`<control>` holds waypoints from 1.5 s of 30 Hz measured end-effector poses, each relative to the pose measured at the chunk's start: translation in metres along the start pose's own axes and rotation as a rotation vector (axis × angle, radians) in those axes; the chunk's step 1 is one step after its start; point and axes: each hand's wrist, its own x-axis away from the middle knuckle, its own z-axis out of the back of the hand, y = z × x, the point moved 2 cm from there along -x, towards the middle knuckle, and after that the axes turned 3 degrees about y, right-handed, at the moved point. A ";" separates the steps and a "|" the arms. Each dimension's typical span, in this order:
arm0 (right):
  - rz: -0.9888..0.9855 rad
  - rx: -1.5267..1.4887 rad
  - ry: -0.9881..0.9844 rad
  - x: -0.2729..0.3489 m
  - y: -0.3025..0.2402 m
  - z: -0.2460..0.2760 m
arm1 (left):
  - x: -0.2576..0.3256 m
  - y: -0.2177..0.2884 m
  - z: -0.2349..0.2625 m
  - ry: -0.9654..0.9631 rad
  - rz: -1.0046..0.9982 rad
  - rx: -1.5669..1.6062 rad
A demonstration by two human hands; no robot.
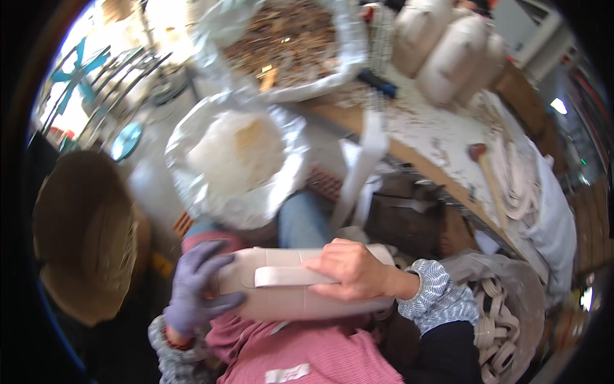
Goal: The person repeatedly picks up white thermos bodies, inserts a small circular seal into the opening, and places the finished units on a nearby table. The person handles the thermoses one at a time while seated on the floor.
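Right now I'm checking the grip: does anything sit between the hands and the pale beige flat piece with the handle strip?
Nothing visible does. The gloved left hand grips the pale beige flat piece at its left end, and the bare right hand lies directly on its handle strip.

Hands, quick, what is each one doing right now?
Left hand, in a purple glove: closed on the end of the pale clay block.
Right hand, bare: gripping the same block.

A craft workshop: a plaster-spattered workbench, a mallet, and sacks of wood chips.
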 end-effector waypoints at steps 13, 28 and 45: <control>-0.721 -0.188 0.025 0.097 0.080 0.093 | -0.128 0.022 -0.106 -0.049 0.076 0.526; -0.946 0.509 0.564 0.138 0.233 0.272 | -0.291 -0.049 -0.179 -0.114 -0.153 -0.088; -0.561 0.821 0.369 0.060 0.231 0.237 | -0.291 -0.041 -0.161 -0.135 -0.175 -0.065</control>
